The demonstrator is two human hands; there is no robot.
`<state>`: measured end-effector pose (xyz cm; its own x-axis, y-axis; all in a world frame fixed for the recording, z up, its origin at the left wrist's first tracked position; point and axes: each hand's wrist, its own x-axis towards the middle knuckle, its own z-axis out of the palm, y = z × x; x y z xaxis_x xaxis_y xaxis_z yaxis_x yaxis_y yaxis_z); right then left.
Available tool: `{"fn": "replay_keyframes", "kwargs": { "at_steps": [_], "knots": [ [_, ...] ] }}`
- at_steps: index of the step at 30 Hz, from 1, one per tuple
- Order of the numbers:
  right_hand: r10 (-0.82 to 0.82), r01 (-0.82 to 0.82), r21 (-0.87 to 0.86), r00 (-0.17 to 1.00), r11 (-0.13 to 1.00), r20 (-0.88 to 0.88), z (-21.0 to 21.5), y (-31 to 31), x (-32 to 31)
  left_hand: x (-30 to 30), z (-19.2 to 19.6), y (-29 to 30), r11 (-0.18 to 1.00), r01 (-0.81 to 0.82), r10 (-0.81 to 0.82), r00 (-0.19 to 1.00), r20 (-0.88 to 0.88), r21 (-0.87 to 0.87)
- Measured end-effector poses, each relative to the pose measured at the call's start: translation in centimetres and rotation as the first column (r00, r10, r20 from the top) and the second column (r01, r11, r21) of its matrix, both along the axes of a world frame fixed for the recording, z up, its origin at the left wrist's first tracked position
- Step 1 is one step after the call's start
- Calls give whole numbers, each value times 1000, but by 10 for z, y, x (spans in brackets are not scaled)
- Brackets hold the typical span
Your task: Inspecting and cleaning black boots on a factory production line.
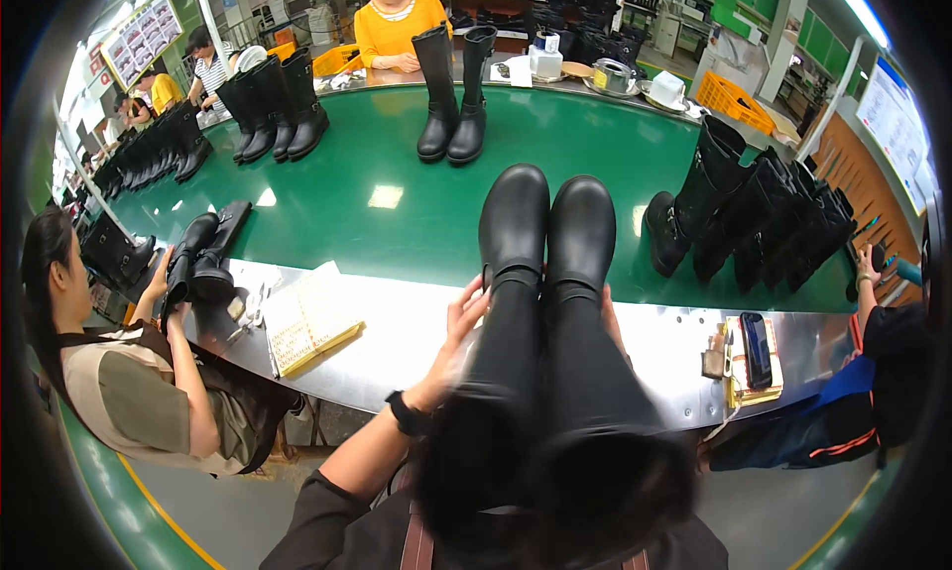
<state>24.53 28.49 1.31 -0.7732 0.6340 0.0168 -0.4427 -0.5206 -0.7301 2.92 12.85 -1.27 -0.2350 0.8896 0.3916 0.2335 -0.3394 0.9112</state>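
A pair of tall black boots is raised side by side before me, toes away and shaft openings toward me. My left hand [458, 334] is closed against the outer side of the left boot [515, 223] near the ankle; some fingertips go behind it. On the other side my right hand [612, 320] grips the right boot [583, 235]; only a sliver of it shows, and the rest is hidden behind the shaft. Both boots have smooth rounded toes and an ankle strap. Their near shaft ends are blurred. A dark band circles my left wrist.
A green conveyor table [327, 208] carries a standing boot pair [452, 104] and more boots [749, 213] at right. On the metal ledge [416, 322] lie a paper bundle [309, 322] and a phone [757, 350]. Co-workers sit on both sides; one person in orange [397, 25] is opposite.
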Motion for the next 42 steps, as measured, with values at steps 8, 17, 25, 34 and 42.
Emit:
{"fn": "replay_keyframes", "kwargs": {
  "at_steps": [8, 17, 25, 34, 42],
  "knots": [
    [370, -440, -164, 866, 883, -337, -149, -32, 48, 17, 53, 37, 966, 241, -132, 776, 617, -97],
    [128, -226, -336, 949, 914, -289, -103, -12, 87, 17, 21, 62, 868, 478, -284, 255, 924, 135],
    [131, -294, -414, 917, 861, -378, -3, 23, -11, -2, 14, 75, 818, 507, -319, 9, 948, 270],
    [-78, -71, -438, 946, 896, -314, 5, 14, 2, -4, 18, 66, 934, 311, -224, 122, 967, 177],
    [-223, 138, -379, 956, 915, -192, -4, 16, 5, 1, 24, 65, 961, 251, -169, 201, 965, 116]
  ]
}}
